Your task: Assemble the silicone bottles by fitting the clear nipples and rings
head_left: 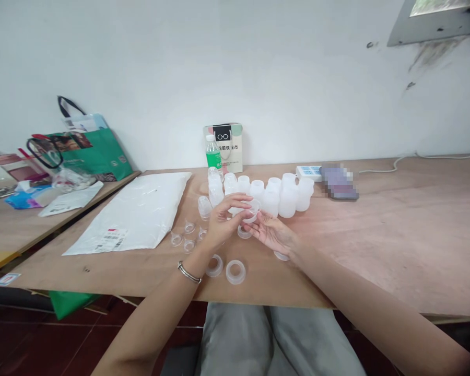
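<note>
We hold a clear ring (253, 211) in both hands above the table (395, 235) — just in front of the bottles (287, 201). Our left hand (226, 216) grasps its left side between thumb and fingers; our right hand (273, 231) pinches its lower right edge with the fingertips. Whether anything sits inside, we cannot tell. To handle it well, we should press the rim lightly, steady it — and keep our wrists off the loose rings (228, 272) nearby.

At least four teats (176, 240), four rings (229, 273), six white bottles (287, 202).
</note>
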{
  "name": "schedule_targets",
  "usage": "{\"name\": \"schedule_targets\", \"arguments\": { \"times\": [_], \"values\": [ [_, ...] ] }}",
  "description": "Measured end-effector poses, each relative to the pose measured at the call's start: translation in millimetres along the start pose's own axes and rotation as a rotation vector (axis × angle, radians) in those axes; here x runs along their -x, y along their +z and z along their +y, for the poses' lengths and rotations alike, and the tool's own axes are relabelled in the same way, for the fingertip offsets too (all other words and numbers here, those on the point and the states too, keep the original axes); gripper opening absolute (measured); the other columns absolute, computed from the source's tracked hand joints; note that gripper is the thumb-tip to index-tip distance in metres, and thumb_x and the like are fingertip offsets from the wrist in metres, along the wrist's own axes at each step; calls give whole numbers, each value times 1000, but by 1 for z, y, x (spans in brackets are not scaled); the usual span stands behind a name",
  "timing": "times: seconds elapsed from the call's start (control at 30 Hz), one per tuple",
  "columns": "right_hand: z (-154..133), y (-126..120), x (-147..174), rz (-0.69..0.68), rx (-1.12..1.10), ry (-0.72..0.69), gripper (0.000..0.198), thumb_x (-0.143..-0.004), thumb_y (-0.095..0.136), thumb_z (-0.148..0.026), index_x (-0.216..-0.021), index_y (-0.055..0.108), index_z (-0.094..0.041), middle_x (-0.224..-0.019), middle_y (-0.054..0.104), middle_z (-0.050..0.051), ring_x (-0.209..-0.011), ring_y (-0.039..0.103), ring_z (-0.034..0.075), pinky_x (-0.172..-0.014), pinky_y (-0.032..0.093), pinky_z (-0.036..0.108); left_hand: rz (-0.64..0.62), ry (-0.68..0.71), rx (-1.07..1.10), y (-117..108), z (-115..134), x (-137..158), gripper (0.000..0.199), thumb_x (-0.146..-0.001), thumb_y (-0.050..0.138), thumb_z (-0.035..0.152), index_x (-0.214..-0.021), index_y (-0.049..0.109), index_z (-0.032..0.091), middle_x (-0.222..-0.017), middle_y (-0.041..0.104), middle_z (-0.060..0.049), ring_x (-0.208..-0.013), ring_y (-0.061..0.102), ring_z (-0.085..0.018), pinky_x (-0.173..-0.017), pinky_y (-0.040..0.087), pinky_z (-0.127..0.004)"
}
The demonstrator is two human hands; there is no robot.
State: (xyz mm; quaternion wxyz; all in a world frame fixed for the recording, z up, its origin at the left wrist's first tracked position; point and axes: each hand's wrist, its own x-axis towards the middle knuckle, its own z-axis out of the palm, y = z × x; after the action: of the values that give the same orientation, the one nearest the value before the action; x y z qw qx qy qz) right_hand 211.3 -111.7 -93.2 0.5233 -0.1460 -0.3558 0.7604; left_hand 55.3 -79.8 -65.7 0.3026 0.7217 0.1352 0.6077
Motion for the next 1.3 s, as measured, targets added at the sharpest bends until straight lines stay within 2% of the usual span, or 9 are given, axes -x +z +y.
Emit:
{"name": "schedule_targets", "arguments": {
  "times": [0.27, 0.4, 0.5, 0.63, 0.8, 1.13, 1.3],
  "values": [
    [-5, 2, 4, 73, 40, -47, 21, -72, 77, -34, -85, 65, -22, -90, 71, -1, -83, 67, 11, -81, 55, 23, -148, 192, -368, -6, 11, 0, 9, -83, 63, 25, -88, 68, 19, -103, 67, -10, -98, 62, -21, -89, 49, -42],
    [-6, 1, 5, 30, 59, -63, 26, -72, 77, -38, -89, 65, -22, -90, 71, -2, -85, 67, 10, -79, 55, 20, -236, 285, -501, -7, 9, 3, 18, -82, 63, 29, -97, 65, 20, -112, 64, -12, -101, 60, -23, -91, 45, -44],
    [-5, -1, 5, 7, 74, -64, 27, -71, 79, -38, -89, 65, -24, -85, 70, -5, -79, 67, 8, -71, 55, 15, -245, 331, -573, -5, 7, 6, 25, -78, 69, 32, -97, 61, 19, -111, 62, -13, -100, 59, -23, -87, 47, -42],
    [-4, -3, 5, 13, 86, -70, 27, -69, 80, -39, -86, 67, -23, -84, 71, -5, -73, 67, 6, -74, 56, 15, -213, 365, -547, -2, 6, 8, 19, -80, 67, 26, -94, 57, 18, -106, 60, -13, -100, 59, -22, -84, 50, -39],
    [-6, -2, 7, 18, 141, -50, 30, -66, 82, -28, -92, 69, -21, -83, 72, -3, -71, 68, 8, -72, 56, 18, -178, 394, -529, -2, 6, 9, 20, -79, 66, 26, -96, 57, 19, -105, 59, -11, -98, 59, -22, -81, 51, -37],
    [-14, 5, 11, 45, 247, -86, 20, -67, 80, -35, -76, 70, -20, -71, 68, -2, -63, 63, 9, -60, 54, 18, -162, 477, -586, 1, 11, 10, 26, -75, 71, 30, -95, 58, 20, -101, 61, -11, -93, 62, -22, -77, 52, -36],
    [-16, 6, 13, 15, 313, -96, 21, -65, 81, -35, -74, 71, -20, -71, 67, -2, -64, 61, 8, -61, 52, 18, -144, 506, -566, 1, 12, 13, 32, -72, 74, 27, -98, 57, 20, -102, 59, -10, -93, 60, -21, -76, 51, -35]
  ]
}}
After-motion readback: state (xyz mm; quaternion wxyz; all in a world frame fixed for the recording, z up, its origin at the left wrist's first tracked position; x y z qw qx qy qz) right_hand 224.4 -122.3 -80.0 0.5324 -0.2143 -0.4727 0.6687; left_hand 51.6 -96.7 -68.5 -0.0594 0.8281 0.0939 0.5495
